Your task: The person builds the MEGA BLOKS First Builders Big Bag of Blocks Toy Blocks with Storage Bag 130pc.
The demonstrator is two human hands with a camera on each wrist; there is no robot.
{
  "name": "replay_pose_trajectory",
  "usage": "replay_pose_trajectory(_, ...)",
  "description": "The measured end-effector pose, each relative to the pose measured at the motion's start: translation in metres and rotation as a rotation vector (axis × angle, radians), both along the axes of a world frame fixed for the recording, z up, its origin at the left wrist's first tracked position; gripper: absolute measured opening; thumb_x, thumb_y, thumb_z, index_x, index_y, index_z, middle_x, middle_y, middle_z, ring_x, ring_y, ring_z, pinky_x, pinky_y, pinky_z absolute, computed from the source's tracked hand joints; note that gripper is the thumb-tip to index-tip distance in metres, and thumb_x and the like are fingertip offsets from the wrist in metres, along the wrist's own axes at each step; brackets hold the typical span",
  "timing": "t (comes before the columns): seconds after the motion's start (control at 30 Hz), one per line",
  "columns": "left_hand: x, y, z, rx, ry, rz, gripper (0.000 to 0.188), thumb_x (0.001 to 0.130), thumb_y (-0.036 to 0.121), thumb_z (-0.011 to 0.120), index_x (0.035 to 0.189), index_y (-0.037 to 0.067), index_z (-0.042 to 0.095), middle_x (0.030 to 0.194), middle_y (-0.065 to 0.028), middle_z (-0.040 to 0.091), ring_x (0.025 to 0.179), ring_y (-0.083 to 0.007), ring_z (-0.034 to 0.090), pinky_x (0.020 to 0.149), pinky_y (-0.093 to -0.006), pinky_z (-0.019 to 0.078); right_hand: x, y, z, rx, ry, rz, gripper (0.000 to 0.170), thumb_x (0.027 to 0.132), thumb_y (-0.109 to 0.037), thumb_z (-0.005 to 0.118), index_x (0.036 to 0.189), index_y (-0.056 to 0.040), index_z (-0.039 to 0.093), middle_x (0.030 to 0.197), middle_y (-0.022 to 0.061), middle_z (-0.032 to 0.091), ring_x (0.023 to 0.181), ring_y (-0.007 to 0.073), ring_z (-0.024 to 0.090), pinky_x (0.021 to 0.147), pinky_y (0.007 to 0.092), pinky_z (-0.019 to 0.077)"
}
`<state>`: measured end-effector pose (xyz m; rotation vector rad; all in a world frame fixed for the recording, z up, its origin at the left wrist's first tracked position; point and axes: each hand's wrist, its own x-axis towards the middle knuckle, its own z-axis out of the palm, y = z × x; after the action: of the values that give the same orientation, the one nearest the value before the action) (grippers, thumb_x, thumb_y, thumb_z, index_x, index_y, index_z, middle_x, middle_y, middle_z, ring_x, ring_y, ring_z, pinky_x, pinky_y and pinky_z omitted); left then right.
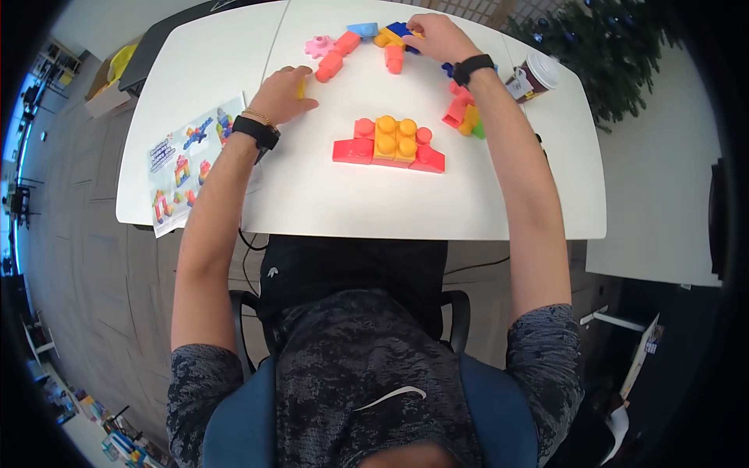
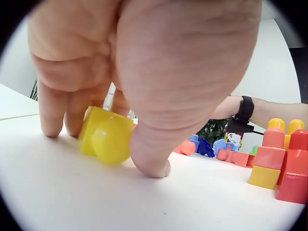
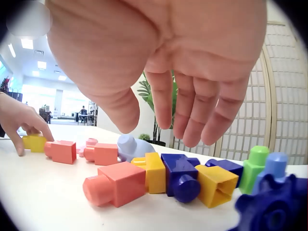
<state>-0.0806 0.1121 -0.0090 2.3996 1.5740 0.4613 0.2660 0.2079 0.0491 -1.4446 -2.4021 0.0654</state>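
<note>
At the table's left, my left hand (image 1: 282,95) pinches a yellow toy block (image 2: 96,130) between thumb and fingers, low at the white tabletop. The block's round stud faces the wrist camera. My right hand (image 1: 441,39) hovers at the far side with its thumb and fingers apart, nothing between them. Below it lie a dark blue block (image 3: 179,174), yellow blocks (image 3: 155,173) and a coral block (image 3: 126,183), on their sides. Nearer the body stands a built piece of red and coral blocks topped by yellow blocks (image 1: 395,138).
Coral blocks (image 1: 331,65), a pink gear (image 1: 320,46) and a light blue block (image 1: 363,30) lie at the back. More coral blocks (image 1: 457,109) lie at the right, near a lidded paper cup (image 1: 534,78). A picture sheet (image 1: 173,168) covers the left front.
</note>
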Motion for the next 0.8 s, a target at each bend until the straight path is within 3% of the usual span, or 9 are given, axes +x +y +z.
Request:
replay_pose_trajectory(0.17,-0.002,0.003,-0.004,0.02,-0.012,-0.02,0.063,0.082,0.026,0.085,0.138,0.007,0.062,0.128,-0.0207,0.068,0.116,-0.0386,0.066,0.103,-0.0446,0.0531,-0.06,0.017,-0.014,-0.055,-0.235,-0.169,0.037,0.089,-0.03,0.074,0.114,-0.0033,0.075,0.105,0.0186,0.077,0.098,0.0349,0.074,0.086,0.0448,0.0596)
replay_pose_trajectory(0.3,0.001,0.001,-0.003,-0.031,0.007,-0.006,0.063,0.083,0.025,0.085,0.139,0.008,0.062,0.128,-0.0199,0.068,0.115,-0.0384,0.067,0.101,-0.0443,0.0546,-0.079,0.015,-0.027,0.0,-0.389,-0.22,0.027,0.089,-0.019,0.069,0.108,-0.0021,0.076,0.108,0.0238,0.075,0.101,0.0373,0.075,0.087,0.0473,0.0614)
replay_pose_trajectory(0.33,0.0,0.002,-0.003,-0.025,0.029,-0.007,0.063,0.083,0.025,0.085,0.139,0.008,0.062,0.127,-0.0196,0.068,0.115,-0.0382,0.067,0.101,-0.0442,0.0551,-0.083,0.013,-0.034,0.041,-0.414,-0.254,0.024,0.092,-0.013,0.065,0.109,-0.0046,0.08,0.111,0.0214,0.076,0.104,0.0367,0.076,0.089,0.0455,0.0618)
replay_pose_trajectory(0.43,0.001,0.003,-0.003,-0.026,0.039,-0.012,0.063,0.084,0.024,0.084,0.141,0.009,0.061,0.127,-0.0194,0.068,0.115,-0.0378,0.067,0.1,-0.0442,0.0556,-0.087,0.02,-0.06,0.222,-0.346,-0.312,0.024,0.091,-0.011,0.065,0.11,-0.0036,0.079,0.11,0.021,0.076,0.104,0.0366,0.076,0.089,0.0453,0.0621)
replay_pose_trajectory(0.57,0.002,0.001,-0.004,-0.05,0.019,0.004,0.065,0.085,0.024,0.084,0.143,0.008,0.06,0.127,-0.0197,0.068,0.115,-0.0376,0.068,0.1,-0.0445,0.0556,-0.089,0.007,-0.05,0.18,-0.366,-0.355,0.024,0.091,-0.011,0.066,0.109,-0.003,0.079,0.11,0.0202,0.075,0.103,0.0356,0.076,0.089,0.0441,0.0621)
replay_pose_trajectory(0.8,0.002,0.003,-0.01,-0.025,0.027,-0.004,0.067,0.085,0.024,0.084,0.145,0.007,0.059,0.128,-0.0214,0.067,0.115,-0.039,0.067,0.1,-0.0449,0.0554,-0.091,-0.022,-0.027,0.028,-0.431,-0.234,0.021,0.087,-0.015,0.073,0.104,-0.0036,0.078,0.108,0.021,0.076,0.101,0.0352,0.076,0.085,0.0451,0.0627)
